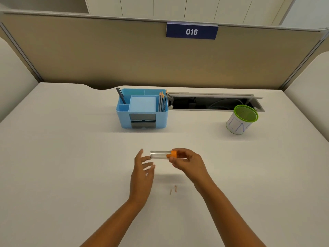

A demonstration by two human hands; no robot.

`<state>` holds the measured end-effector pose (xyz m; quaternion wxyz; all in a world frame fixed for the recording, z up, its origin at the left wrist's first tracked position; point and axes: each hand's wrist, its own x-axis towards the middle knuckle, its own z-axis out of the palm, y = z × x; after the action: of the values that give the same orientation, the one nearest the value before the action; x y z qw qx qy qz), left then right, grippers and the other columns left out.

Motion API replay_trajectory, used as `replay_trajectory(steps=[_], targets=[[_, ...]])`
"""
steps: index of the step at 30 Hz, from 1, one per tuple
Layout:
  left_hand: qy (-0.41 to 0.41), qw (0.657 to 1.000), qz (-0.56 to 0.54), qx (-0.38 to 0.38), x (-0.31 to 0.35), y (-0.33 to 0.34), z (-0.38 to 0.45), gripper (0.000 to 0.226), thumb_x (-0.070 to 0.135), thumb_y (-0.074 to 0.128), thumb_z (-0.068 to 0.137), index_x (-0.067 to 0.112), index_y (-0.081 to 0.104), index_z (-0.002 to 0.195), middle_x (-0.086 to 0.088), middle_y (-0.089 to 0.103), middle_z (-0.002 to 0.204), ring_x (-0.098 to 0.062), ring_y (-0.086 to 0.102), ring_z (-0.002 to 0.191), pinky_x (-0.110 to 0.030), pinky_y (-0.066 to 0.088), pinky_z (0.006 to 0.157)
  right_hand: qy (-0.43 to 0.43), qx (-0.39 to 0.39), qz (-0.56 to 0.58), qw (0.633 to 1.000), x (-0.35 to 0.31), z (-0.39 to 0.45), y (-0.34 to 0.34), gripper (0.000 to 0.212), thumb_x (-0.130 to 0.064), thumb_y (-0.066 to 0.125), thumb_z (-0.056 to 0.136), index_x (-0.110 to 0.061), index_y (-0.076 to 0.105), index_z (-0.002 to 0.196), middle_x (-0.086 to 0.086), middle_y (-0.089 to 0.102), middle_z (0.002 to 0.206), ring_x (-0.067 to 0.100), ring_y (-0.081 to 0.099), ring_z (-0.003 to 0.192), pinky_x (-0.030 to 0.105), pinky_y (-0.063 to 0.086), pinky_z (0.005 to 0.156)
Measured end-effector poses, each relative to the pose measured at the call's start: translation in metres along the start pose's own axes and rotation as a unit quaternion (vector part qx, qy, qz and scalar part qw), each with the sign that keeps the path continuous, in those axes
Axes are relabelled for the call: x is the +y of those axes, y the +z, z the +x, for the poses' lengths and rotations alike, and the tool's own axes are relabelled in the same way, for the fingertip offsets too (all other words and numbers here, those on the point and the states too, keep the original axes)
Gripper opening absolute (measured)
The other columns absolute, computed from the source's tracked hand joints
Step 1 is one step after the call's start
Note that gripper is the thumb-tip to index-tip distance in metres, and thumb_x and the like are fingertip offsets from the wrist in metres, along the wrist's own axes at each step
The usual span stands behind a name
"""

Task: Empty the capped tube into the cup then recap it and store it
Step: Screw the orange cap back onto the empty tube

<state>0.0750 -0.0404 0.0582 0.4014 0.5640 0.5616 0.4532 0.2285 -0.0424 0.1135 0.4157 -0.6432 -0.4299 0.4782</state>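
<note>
A clear tube (159, 154) with an orange cap (172, 154) lies horizontal above the table's middle. My right hand (187, 162) is shut on its capped end, cap pointing right. The tube looks empty. My left hand (143, 168) is open just left of the tube's bottom end, fingers spread, its fingertips close to the glass; I cannot tell whether they touch. The cup (241, 120), white with a green mesh rim, stands tilted at the far right. The blue desk organizer (142, 108) stands at the back centre, holding pencils and a pen.
A few small orange bits (173, 189) lie on the white table below the hands. An open cable tray (211, 102) sits in the desk behind the cup. A beige partition with sign 016 (192, 31) closes off the back.
</note>
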Motion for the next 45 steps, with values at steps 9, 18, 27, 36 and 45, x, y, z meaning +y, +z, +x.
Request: replay_trajectory(steps=[9, 18, 27, 36, 45], targets=[[0.039, 0.97, 0.228, -0.078, -0.041, -0.009, 0.001, 0.052, 0.018, 0.054, 0.088, 0.018, 0.03, 0.134, -0.003, 0.05, 0.131, -0.018, 0.045, 0.118, -0.024, 0.029, 0.098, -0.087, -0.018, -0.025, 0.996, -0.067, 0.093, 0.03, 0.026, -0.017, 0.068, 0.078, -0.019, 0.059, 0.102, 0.004, 0.066, 0.107, 0.019, 0.063, 0.098, 0.03, 0.054, 0.082], [0.14, 0.914, 0.364, -0.114, -0.058, -0.011, -0.002, 0.044, 0.036, 0.019, 0.093, 0.015, 0.039, 0.126, -0.004, 0.057, 0.124, -0.013, 0.036, 0.122, -0.028, 0.025, 0.099, -0.181, -0.005, -0.169, 0.969, -0.097, 0.162, 0.048, 0.028, -0.006, 0.067, 0.078, -0.006, 0.056, 0.104, 0.0, 0.062, 0.095, 0.007, 0.062, 0.078, -0.001, 0.045, 0.06], [0.147, 0.907, 0.379, -0.106, -0.053, -0.01, 0.006, 0.053, 0.036, 0.008, 0.095, 0.012, 0.047, 0.121, -0.006, 0.061, 0.118, -0.019, 0.052, 0.113, -0.036, 0.041, 0.094, -0.177, -0.015, -0.269, 0.947, -0.094, 0.192, 0.057, 0.029, -0.014, 0.065, 0.082, -0.009, 0.056, 0.109, 0.011, 0.067, 0.109, 0.017, 0.06, 0.094, 0.033, 0.052, 0.089], [0.15, 0.903, 0.387, -0.112, -0.05, -0.009, 0.008, 0.057, 0.036, 0.007, 0.095, 0.012, 0.056, 0.112, -0.005, 0.062, 0.119, -0.02, 0.055, 0.111, -0.038, 0.041, 0.093, -0.19, -0.035, -0.343, 0.919, -0.089, 0.188, 0.066, 0.029, -0.018, 0.06, 0.086, -0.012, 0.051, 0.113, 0.014, 0.062, 0.116, 0.027, 0.057, 0.106, 0.038, 0.048, 0.088], [0.144, 0.9, 0.394, -0.116, -0.052, -0.009, 0.009, 0.058, 0.036, 0.007, 0.095, 0.012, 0.057, 0.111, -0.005, 0.063, 0.117, -0.021, 0.056, 0.11, -0.036, 0.043, 0.093, -0.177, -0.026, -0.372, 0.911, -0.091, 0.181, 0.069, 0.042, -0.017, 0.061, 0.085, -0.013, 0.048, 0.125, 0.015, 0.056, 0.128, 0.03, 0.052, 0.116, 0.041, 0.044, 0.097]])
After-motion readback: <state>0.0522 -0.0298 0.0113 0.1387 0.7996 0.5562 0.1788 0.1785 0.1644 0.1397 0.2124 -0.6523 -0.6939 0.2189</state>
